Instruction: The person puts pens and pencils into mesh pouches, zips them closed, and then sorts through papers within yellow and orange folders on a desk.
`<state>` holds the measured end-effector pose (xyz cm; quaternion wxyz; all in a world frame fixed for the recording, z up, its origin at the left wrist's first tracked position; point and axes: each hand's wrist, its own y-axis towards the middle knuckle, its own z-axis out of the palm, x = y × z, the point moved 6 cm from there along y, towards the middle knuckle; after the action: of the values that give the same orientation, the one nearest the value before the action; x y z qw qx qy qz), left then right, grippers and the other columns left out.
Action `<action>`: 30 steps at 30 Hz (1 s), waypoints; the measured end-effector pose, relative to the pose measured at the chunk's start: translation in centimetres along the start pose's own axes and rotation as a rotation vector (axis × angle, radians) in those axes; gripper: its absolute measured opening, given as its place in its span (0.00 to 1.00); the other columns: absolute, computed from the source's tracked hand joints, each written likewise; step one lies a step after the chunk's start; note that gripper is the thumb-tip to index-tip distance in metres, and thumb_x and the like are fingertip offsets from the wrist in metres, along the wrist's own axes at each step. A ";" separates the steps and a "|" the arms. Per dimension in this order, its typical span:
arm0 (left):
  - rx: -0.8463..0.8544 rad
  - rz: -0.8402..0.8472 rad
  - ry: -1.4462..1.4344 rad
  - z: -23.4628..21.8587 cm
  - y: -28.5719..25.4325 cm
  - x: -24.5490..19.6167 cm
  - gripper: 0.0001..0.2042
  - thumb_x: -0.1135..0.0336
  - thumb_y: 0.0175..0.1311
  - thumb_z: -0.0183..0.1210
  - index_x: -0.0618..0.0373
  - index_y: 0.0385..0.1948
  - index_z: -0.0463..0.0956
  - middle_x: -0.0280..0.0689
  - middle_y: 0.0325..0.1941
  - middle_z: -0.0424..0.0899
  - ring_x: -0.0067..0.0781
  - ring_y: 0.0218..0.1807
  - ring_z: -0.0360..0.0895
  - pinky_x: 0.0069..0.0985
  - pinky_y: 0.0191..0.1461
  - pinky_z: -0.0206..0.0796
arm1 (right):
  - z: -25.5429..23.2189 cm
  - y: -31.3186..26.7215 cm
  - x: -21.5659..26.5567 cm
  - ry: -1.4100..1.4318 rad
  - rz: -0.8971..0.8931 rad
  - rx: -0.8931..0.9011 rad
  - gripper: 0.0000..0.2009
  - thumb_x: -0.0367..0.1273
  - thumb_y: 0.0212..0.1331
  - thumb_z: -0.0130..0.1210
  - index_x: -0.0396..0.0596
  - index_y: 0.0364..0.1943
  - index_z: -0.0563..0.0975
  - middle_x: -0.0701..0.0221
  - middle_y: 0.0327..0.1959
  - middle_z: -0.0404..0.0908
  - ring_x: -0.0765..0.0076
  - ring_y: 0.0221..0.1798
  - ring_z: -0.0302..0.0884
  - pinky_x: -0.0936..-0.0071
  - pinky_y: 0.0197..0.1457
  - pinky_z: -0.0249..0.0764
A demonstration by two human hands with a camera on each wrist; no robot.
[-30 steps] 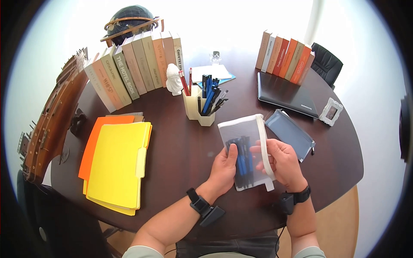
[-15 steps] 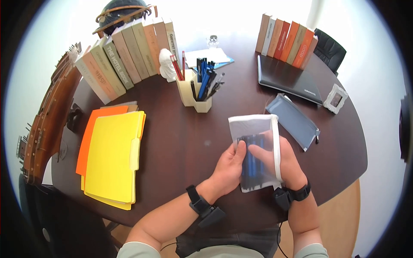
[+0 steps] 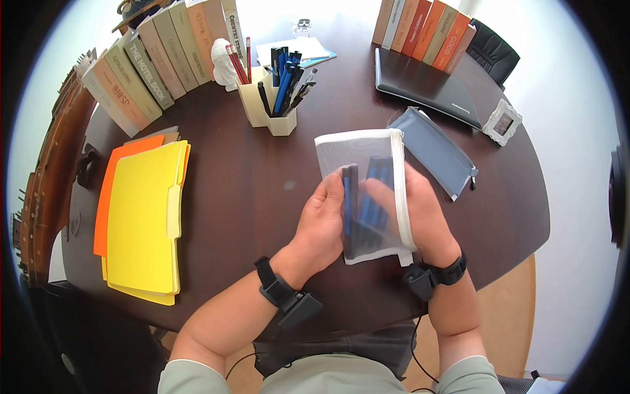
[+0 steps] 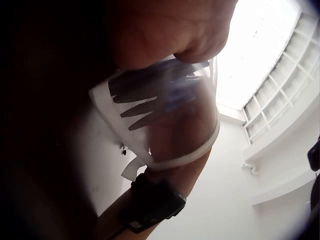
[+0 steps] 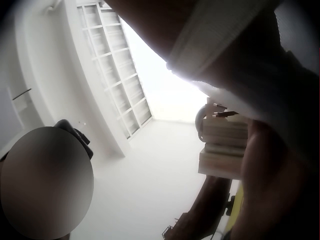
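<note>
A translucent mesh pouch (image 3: 335, 148) with a white zipper edge is held above the table, with several blue and black pens (image 3: 375, 203) inside it. At its left side my left hand (image 3: 318, 223) pinches the pouch along with a pen (image 3: 348, 210) lying against its thumb. My right hand (image 3: 423, 210) reaches through the zipper side, its fingers inside the pouch among the pens and blurred by the mesh. Whether those fingers grip a pen is unclear. In the left wrist view, dark pen tips (image 4: 142, 107) show through the mesh near the white edging.
A blue-grey pouch (image 3: 433, 148) lies right of the hands, below a closed laptop (image 3: 426, 88) and a small frame (image 3: 503, 123). The cream pen holder (image 3: 282, 125) stands further back. Yellow folders (image 3: 144, 217) lie at the left; rows of books (image 3: 147, 79) stand behind.
My right fingers have moved deeper into the mesh pouch. The pens inside have spread, one now standing apart beside my left thumb. The head view has shifted, so the table items appear higher and further left.
</note>
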<state>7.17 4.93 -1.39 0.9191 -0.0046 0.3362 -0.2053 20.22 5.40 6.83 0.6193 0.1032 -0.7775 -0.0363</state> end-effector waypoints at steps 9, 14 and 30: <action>0.005 -0.005 0.011 0.6 -0.6 -0.6 0.21 0.53 0.80 0.53 0.54 0.67 0.70 0.35 0.62 0.80 0.26 0.61 0.77 0.32 0.65 0.74 | -0.5 0.0 0.4 0.073 0.179 -0.071 0.13 0.32 0.70 0.62 0.38 0.51 0.78 0.71 0.39 0.85 0.81 0.38 0.79 0.79 0.43 0.76; 0.066 -0.094 0.067 0.0 -0.4 0.3 0.18 0.65 0.75 0.62 0.58 0.62 0.74 0.35 0.58 0.84 0.24 0.56 0.80 0.28 0.64 0.75 | -0.1 -0.1 0.4 0.155 0.166 -0.085 0.11 0.33 0.71 0.62 0.39 0.48 0.80 0.73 0.38 0.85 0.82 0.35 0.80 0.81 0.39 0.76; -0.013 -0.007 -0.041 -0.5 0.3 -0.9 0.09 0.62 0.80 0.54 0.56 0.52 0.74 0.43 0.59 0.83 0.37 0.61 0.81 0.39 0.72 0.73 | -4.3 0.8 -1.2 0.176 -0.016 -0.545 0.12 0.40 0.77 0.57 0.46 0.41 0.76 0.79 0.31 0.75 0.86 0.30 0.71 0.83 0.34 0.69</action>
<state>6.33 5.63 -1.23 0.9250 -0.0159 0.3185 -0.2065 24.54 6.71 6.83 0.6892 -0.0582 -0.6812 -0.2400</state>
